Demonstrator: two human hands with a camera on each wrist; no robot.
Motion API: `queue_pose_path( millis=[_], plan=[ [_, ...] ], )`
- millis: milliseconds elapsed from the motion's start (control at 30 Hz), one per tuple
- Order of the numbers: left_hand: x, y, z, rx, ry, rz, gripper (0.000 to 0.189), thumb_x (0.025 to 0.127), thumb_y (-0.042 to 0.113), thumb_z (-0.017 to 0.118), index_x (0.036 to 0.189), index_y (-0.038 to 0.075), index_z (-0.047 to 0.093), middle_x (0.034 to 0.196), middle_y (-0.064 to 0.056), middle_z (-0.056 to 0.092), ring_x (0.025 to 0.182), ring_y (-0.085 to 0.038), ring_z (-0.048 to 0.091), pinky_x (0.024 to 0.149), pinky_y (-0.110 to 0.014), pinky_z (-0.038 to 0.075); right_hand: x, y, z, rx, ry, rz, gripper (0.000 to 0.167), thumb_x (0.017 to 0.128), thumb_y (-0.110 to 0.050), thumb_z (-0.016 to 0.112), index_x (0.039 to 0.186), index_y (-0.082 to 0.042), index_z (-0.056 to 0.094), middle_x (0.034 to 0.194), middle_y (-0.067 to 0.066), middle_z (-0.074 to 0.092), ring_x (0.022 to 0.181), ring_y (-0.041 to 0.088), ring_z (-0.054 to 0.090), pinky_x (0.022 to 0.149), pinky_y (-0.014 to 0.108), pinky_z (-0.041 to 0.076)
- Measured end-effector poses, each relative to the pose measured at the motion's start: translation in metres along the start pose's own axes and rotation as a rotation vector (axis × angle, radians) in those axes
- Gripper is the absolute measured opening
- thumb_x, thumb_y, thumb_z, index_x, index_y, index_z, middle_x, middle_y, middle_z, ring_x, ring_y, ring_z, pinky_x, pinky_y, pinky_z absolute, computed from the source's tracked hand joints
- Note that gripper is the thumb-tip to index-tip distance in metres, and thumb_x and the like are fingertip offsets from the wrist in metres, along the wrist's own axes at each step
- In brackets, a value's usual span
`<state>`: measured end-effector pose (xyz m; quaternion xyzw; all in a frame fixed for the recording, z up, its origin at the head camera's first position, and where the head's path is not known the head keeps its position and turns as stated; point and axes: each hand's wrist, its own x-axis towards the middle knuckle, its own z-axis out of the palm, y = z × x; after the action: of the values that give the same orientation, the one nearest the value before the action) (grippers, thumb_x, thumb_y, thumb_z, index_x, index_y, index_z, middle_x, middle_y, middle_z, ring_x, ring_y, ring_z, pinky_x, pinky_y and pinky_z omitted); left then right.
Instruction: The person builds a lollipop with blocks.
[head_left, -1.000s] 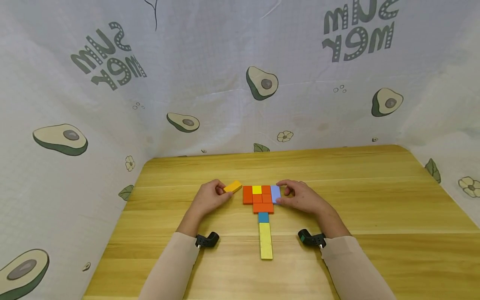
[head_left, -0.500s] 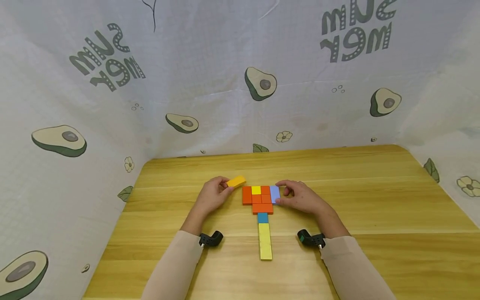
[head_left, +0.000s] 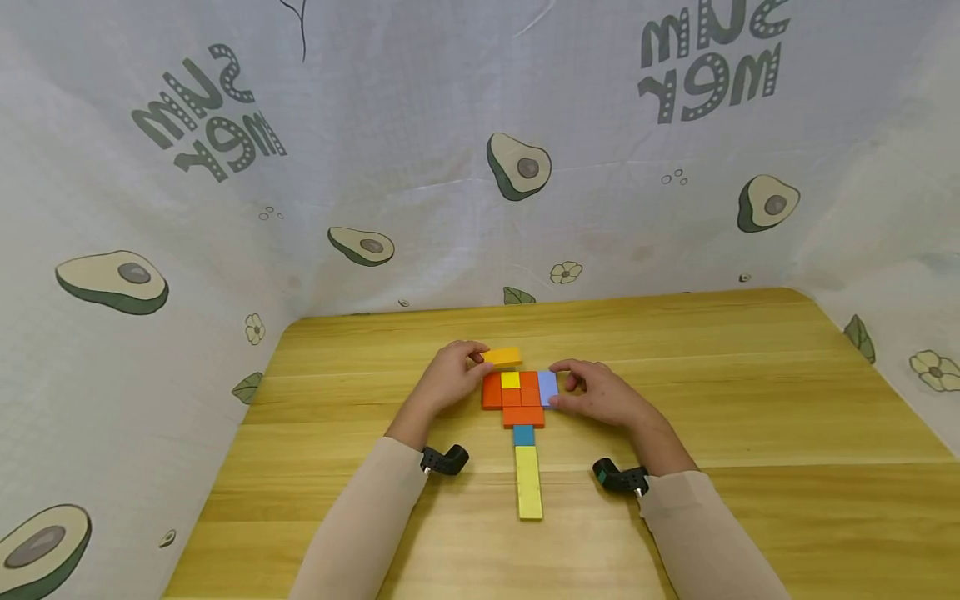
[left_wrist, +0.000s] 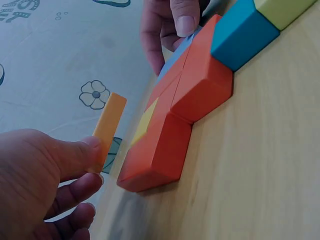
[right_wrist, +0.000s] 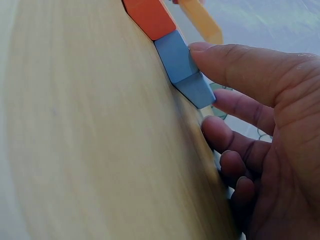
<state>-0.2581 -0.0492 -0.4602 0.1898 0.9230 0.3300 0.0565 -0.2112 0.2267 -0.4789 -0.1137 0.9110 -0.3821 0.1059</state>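
Observation:
My left hand (head_left: pixel 450 379) pinches one end of an orange-yellow block (head_left: pixel 503 357) between thumb and fingers, just behind a flat pattern of blocks. In the left wrist view that block (left_wrist: pixel 111 122) is raised and tilted. My right hand (head_left: pixel 602 393) grips the two ends of a light blue block (head_left: pixel 548 389) at the pattern's right side; the right wrist view has the thumb at the blue block's (right_wrist: pixel 176 57) edge. Left of it lie several red-orange blocks (head_left: pixel 522 417) around a small yellow block (head_left: pixel 510 380). Below them follow a teal-blue block (head_left: pixel 523 435) and a long pale yellow block (head_left: pixel 528 483).
The pattern lies on a wooden table (head_left: pixel 675 533). A white cloth (head_left: pixel 420 167) with avocado prints hangs behind the table and along both sides. Each wrist wears a small black camera, such as the left one (head_left: pixel 446 460).
My left hand has carried the orange-yellow block right and slightly back, from the pattern's left to behind its top edge, turning it nearly level with that edge. The right hand stays at the light blue block.

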Motion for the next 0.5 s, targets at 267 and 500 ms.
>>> queue_pose_path(
  millis=[267, 500],
  plan=[
    [0.014, 0.011, 0.007, -0.012, -0.092, -0.027, 0.036, 0.102, 0.030, 0.063, 0.133, 0.010, 0.066, 0.114, -0.007, 0.068, 0.094, -0.019, 0.059, 0.088, -0.037, 0.051, 0.000, 0.001, -0.001, -0.001, 0.002, 0.015, 0.053, 0.090, -0.035, 0.078, 0.135, -0.012, 0.060, 0.103, 0.005, 0.058, 0.094, 0.022, 0.047, 0.080, 0.034, 0.041],
    [0.022, 0.013, 0.013, -0.038, -0.115, -0.061, 0.037, 0.102, 0.031, 0.063, 0.131, 0.009, 0.068, 0.116, -0.007, 0.069, 0.099, -0.021, 0.060, 0.095, -0.039, 0.051, 0.000, 0.001, -0.002, -0.006, -0.006, 0.022, 0.054, 0.091, -0.037, 0.077, 0.136, -0.013, 0.060, 0.104, 0.006, 0.057, 0.095, 0.022, 0.048, 0.080, 0.034, 0.041]
  ],
)
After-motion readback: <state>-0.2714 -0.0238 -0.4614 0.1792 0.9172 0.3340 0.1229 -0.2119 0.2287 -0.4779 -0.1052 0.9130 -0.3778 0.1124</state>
